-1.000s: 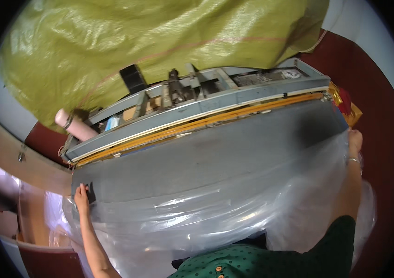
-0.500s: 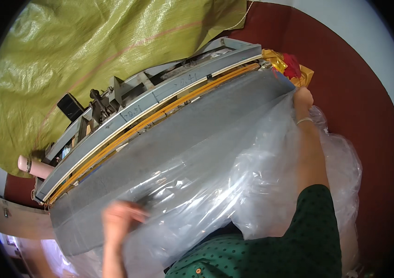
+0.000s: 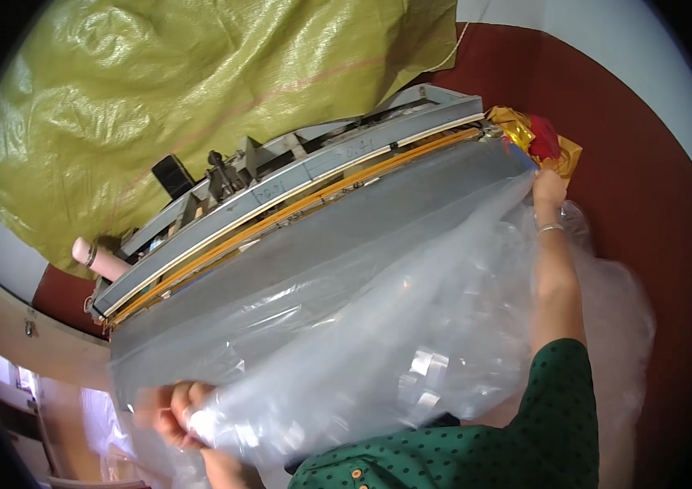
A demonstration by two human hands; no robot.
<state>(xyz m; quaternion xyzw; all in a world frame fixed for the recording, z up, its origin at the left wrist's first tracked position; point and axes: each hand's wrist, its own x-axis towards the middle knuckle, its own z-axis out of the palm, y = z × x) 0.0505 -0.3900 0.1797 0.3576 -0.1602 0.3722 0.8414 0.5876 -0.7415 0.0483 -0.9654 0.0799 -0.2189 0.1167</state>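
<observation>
A large clear plastic sheet lies loosely across a long grey work surface and over my lap. At the lower left my left hand, a little blurred, has its fingers curled on the gathered near edge of the sheet. Far to the right, near the surface's right end, my right hand pinches another part of the sheet's edge. Between the two hands the film is stretched in a slanting fold. Its slack bunches beside my right forearm.
Behind the surface runs a long grey metal frame with orange strips along it. A black phone and a pink bottle rest at the frame's left part. Yellow and red wrapping sits by the right end. A yellow-green tarp hangs behind.
My left hand has moved down and left and now holds the sheet's edge, lifting it into a taut fold. My right hand keeps its grip. The whole view has shifted slightly.
</observation>
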